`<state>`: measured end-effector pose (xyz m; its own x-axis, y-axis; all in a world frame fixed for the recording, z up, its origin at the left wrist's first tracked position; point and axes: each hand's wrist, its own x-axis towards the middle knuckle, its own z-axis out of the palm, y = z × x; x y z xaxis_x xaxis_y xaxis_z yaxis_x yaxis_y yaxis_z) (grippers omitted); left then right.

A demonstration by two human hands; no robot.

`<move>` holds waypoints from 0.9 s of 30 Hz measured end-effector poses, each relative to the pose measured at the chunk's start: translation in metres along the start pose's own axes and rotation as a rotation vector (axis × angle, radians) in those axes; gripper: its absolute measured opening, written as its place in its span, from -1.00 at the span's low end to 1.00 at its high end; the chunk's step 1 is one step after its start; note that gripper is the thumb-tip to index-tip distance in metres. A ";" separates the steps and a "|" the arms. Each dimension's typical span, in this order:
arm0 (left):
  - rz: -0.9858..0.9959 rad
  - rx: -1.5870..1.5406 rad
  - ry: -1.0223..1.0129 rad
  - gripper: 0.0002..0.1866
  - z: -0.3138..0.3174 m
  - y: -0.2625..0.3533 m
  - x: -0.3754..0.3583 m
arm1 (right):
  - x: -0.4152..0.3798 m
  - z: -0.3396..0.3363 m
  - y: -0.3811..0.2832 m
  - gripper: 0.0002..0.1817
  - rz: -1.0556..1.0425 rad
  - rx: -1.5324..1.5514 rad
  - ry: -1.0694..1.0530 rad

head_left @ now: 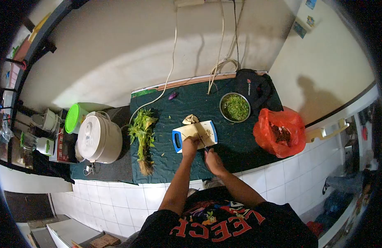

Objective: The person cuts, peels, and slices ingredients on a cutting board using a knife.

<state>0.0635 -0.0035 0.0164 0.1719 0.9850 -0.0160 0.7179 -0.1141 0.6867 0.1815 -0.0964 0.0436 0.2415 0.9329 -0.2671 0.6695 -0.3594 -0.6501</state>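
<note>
My left hand point(190, 145) rests on a white cutting board with blue edges point(211, 125), its fingers bent down together; I cannot tell what they hold. My right hand point(214, 160) grips the handle of a knife point(200, 138), whose blade reaches over the board close to the left fingers. Small chopped bits point(208, 133) lie on the board's right part. Just past its far edge sits a pale crumpled item point(190, 120). A metal bowl point(222, 115) beyond and to the right holds chopped greens point(235, 107).
Leafy greens with roots point(144, 134) lie to the left on the dark green cover point(187, 101), near a white rice cooker point(101, 138). A small purple thing point(173, 96) is at the back. On the right are a red plastic bag point(297, 124) and a black bag point(249, 84).
</note>
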 end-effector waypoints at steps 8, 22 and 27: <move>0.099 0.039 0.020 -0.83 -0.002 -0.001 -0.008 | -0.003 0.003 -0.005 -0.62 -0.027 -0.087 -0.028; 0.163 0.105 0.008 -0.82 0.002 -0.001 -0.006 | 0.005 -0.007 -0.019 -0.61 -0.006 -0.041 -0.031; 0.175 0.122 0.027 -0.79 0.008 -0.010 -0.005 | 0.001 -0.008 -0.021 -0.61 -0.054 -0.083 -0.028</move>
<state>0.0608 -0.0088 0.0033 0.2842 0.9518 0.1158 0.7553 -0.2966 0.5844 0.1732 -0.0882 0.0630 0.1844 0.9494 -0.2542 0.7374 -0.3046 -0.6028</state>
